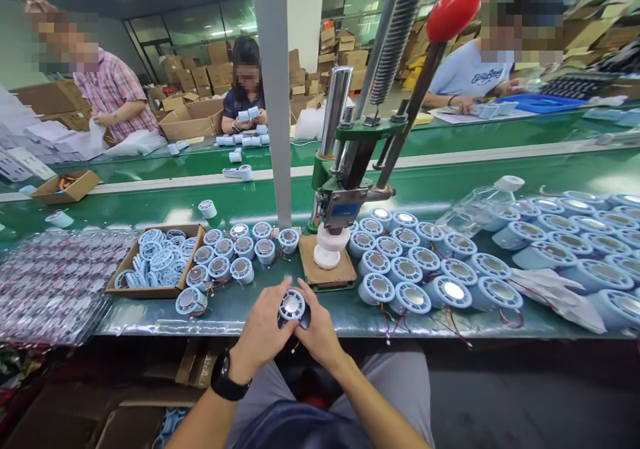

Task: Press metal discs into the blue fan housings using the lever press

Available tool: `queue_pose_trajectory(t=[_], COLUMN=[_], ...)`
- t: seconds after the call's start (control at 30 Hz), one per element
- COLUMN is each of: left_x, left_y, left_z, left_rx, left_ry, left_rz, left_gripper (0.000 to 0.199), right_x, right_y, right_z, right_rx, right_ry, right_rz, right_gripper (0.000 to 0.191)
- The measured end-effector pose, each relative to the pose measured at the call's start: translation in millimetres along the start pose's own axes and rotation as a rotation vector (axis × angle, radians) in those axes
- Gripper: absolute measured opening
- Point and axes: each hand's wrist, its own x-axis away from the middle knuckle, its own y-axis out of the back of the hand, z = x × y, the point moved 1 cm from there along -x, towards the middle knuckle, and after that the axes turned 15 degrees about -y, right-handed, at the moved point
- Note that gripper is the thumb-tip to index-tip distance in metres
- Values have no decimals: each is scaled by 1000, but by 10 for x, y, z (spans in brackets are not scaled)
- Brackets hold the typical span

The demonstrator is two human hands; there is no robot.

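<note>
Where the grip closes: in the head view, low in the middle, the left hand point(265, 319) and right hand point(320, 326) curl narrowly around one round light-blue part point(291, 305), thumbs near, fingers far, silvery face up.
Why so held: cupping from both sides seems to steady it, leaving the face uncovered.
Hand press point(345, 202): just beyond the hands, probably for a short reach; its red knob point(456, 10) leans far and right, and a white block point(326, 258) rests on the tan board point(313, 277).
Left group point(243, 269): similar parts stand loosely beside a cardboard box point(145, 293), whose walls likely keep the blue rings point(165, 259) together.
Right group point(413, 297): parts stand in closer rows, faces up, wires trailing toward the near edge.
Edges and room: the hands are at the near edge of the bench point(150, 326); strips of its green top separate them from both groups, while the board limits the far side.
</note>
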Motion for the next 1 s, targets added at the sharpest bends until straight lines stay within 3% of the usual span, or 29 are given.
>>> queue_pose_trajectory(t=[0.17,0.3,0.4,0.5,0.57,0.63,0.7,0.73,0.8,0.87,1.0], left_x=[-2,92,143,33,-169,-451,-757,-902,-1152,-1338,-1506], left_y=[-24,-147,-258,-240,-149,-57,-30,-51,-152,-292,-476], left_z=[13,85,132,159,153,135,125,127,149,183,245], left_rx=[59,132,177,221,226,224,241,261,346,489,702], left_ry=[70,106,131,233,245,174,93,66,41,33,19], left_rz=[-8,-57,-104,-105,-120,-145,-159,-159,-156,-138,-62], left_gripper=[73,71,62,56,54,53,52,52,52,53,51], right_x=[3,32,14,-171,-430,-786,-1201,-1407,-1763,-2007,-2193], right_y=[1,-9,157,682,1205,1744,2170,2316,2466,2472,2420], right_z=[-32,-63,26,491,1069,1738,2304,2504,2713,2729,2661], right_rx=[10,114,289,510,583,603,585,501,302,152,101], right_ry=[2,24,58,188,374,537,531,496,396,334,301], right_rz=[-1,28,124,136,-69,-390,-646,-682,-633,-515,-512], right_gripper=[85,79,75,71,64,48,47,46,43,44,60])
